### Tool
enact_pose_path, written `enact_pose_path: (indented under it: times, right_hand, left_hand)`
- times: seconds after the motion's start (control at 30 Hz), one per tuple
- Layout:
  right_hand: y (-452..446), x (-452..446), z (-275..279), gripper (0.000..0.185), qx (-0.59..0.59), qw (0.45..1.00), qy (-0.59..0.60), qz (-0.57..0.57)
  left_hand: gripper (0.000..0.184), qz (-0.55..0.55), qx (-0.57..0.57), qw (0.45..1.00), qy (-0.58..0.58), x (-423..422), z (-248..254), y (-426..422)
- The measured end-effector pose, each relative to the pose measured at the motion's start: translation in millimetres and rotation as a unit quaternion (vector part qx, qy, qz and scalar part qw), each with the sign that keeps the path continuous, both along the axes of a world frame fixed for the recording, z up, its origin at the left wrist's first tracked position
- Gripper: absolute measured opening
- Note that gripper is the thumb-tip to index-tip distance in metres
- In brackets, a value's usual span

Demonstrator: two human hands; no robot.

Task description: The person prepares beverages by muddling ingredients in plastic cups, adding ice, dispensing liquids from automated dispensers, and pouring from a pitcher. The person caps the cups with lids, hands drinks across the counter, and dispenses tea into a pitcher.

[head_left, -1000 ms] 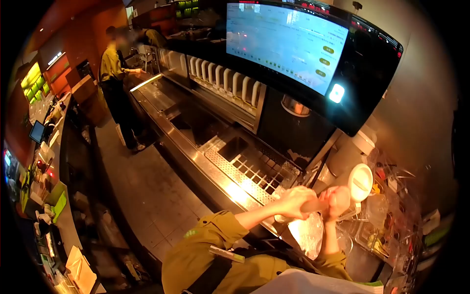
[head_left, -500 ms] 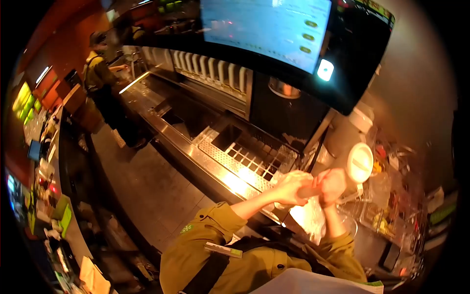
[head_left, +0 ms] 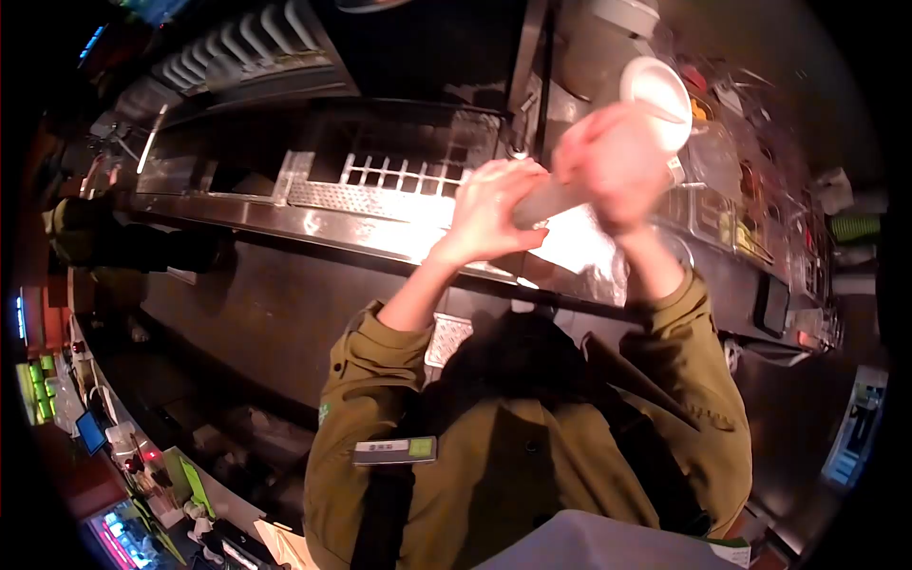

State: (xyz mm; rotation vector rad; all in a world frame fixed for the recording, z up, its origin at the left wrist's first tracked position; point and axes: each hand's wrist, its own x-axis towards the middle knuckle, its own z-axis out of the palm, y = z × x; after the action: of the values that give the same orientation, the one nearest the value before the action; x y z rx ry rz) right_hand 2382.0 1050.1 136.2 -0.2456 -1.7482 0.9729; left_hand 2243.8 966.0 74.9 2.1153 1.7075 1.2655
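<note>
Behind a busy service line, a blue-screened tablet (head_left: 91,430) shows well to the left of and below the hands, while a co-worker in dark trousers (head_left: 157,247) stands farther along the same side. Above and left of the hands runs a row of pale, curved fixtures (head_left: 242,43). A steel tabletop (head_left: 323,220) stretches toward the pair, its wire grid (head_left: 404,178) lying just beside and left of the nearer hand.

At center, the left hand (head_left: 492,211) curls fingers and thumb about one end of a pale, cup-like cylinder (head_left: 554,199), which tilts upward to the right. The right hand (head_left: 619,166), blurred, is clamped about its other end, its finger detail lost. The cylinder is thus held between the two, above the tabletop.

A bright, crinkled sheet (head_left: 594,255) lies below and between the hands. A white round container (head_left: 662,87) sits just beyond the right hand, and clear bins (head_left: 711,204) crowd the space to its right, with a dark flat device (head_left: 771,306) lower down.

The step in hand appears to be two-handed handling of the cylinder; the next move seems to call for a firm, matched grip at both ends.
</note>
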Motion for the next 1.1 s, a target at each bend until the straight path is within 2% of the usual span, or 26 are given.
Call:
enact_pose_path:
  times: [0.07,0.13,0.17,0.27,0.33,0.4,0.43,0.53,0.57,0.63,0.7,0.73,0.77,0.8,0.83,0.9,0.93,1.0,1.03,1.07,1.1]
  right_hand:
    - [-4.1,5.3,15.9,0.022,-0.013,0.999,-0.002,0.051]
    - [-9.3,-18.8,-25.9,0.023,-0.065,0.997,0.046,0.018]
    - [-11.8,-22.9,-27.4,0.024,-0.09,0.994,0.067,-0.001]
    - [-7.1,-6.5,-7.0,0.023,-0.137,0.989,0.029,0.044]
    - [2.8,-12.6,-60.7,0.024,-0.057,0.998,0.015,0.014]
    - [4.1,-22.8,-49.2,0.028,-0.028,0.999,0.012,0.012]
    - [2.9,-8.4,-34.2,0.029,-0.095,0.995,0.014,0.042]
    - [-0.4,10.0,-1.4,0.028,-0.241,0.965,0.03,0.102]
    - [-1.8,-0.1,-1.3,0.027,-0.206,0.974,0.04,0.09]
    - [-4.2,-11.5,-3.8,0.025,-0.137,0.987,0.058,0.053]
    - [4.3,-24.5,3.3,0.024,0.085,0.995,0.022,-0.039]
    - [7.7,-29.7,6.4,0.024,0.186,0.978,0.021,-0.096]
    - [6.8,-26.8,-27.8,0.023,0.139,0.987,0.036,-0.076]
    - [13.4,-26.5,-56.0,0.021,0.108,0.991,0.053,-0.059]
    - [2.1,-25.8,-35.0,0.023,0.03,0.998,0.06,-0.004]
    - [-18.5,-24.2,4.7,0.027,-0.137,0.982,0.092,0.09]
    - [4.0,-0.2,6.3,0.036,-0.163,0.962,0.107,0.191]
    - [12.6,8.8,-6.3,0.038,-0.145,0.956,0.114,0.226]
    - [9.0,-9.5,-27.8,0.032,-0.093,0.978,0.108,0.149]
    - [8.3,-25.7,-49.3,0.025,-0.038,0.993,0.096,0.06]
    - [6.9,-25.0,-39.4,0.022,0.009,0.996,0.091,0.004]
  left_hand:
    - [0.05,-0.005,0.032,0.999,0.012,-1.8,-3.2,7.0]
    - [0.049,0.012,-0.009,1.0,0.013,-1.4,0.1,4.9]
    - [0.048,0.017,-0.03,0.999,0.01,1.4,0.8,3.8]
    - [0.044,-0.022,-0.008,1.0,0.016,1.6,0.2,6.8]
    - [0.048,0.0,0.01,1.0,0.026,-0.4,4.3,3.6]
    - [0.051,0.016,-0.014,1.0,0.007,-1.5,-1.2,4.0]
    - [0.051,0.009,-0.033,0.999,0.002,-4.3,1.6,2.1]
    - [0.051,0.007,0.039,0.999,0.011,-1.1,-0.4,2.3]
    - [0.052,-0.008,-0.03,1.0,0.002,-3.8,7.0,1.9]
    - [0.049,0.02,0.011,1.0,0.015,-3.6,3.9,0.1]
    - [0.045,0.003,-0.039,0.999,-0.021,-1.7,11.3,-2.3]
    - [0.047,-0.001,-0.018,1.0,-0.009,-5.7,11.5,-0.3]
    - [0.05,-0.017,-0.007,1.0,-0.002,-4.8,9.0,-4.4]
    - [0.051,0.012,-0.032,0.999,0.006,-6.2,6.6,-3.8]
    - [0.051,0.032,-0.058,0.998,0.007,-3.5,7.7,-4.0]
    - [0.052,0.006,-0.033,0.999,0.014,-8.6,10.0,-8.3]
    - [0.051,-0.008,-0.031,0.999,0.012,-5.1,11.6,-10.0]
    - [0.048,-0.023,-0.04,0.999,0.008,-3.9,10.4,-5.9]
    - [0.048,0.006,0.04,0.999,0.004,-3.3,0.2,-3.7]
    - [0.043,0.042,0.02,0.999,0.019,-4.4,5.4,-4.8]
    - [0.047,-0.015,-0.035,0.999,0.0,-7.9,-3.0,1.2]
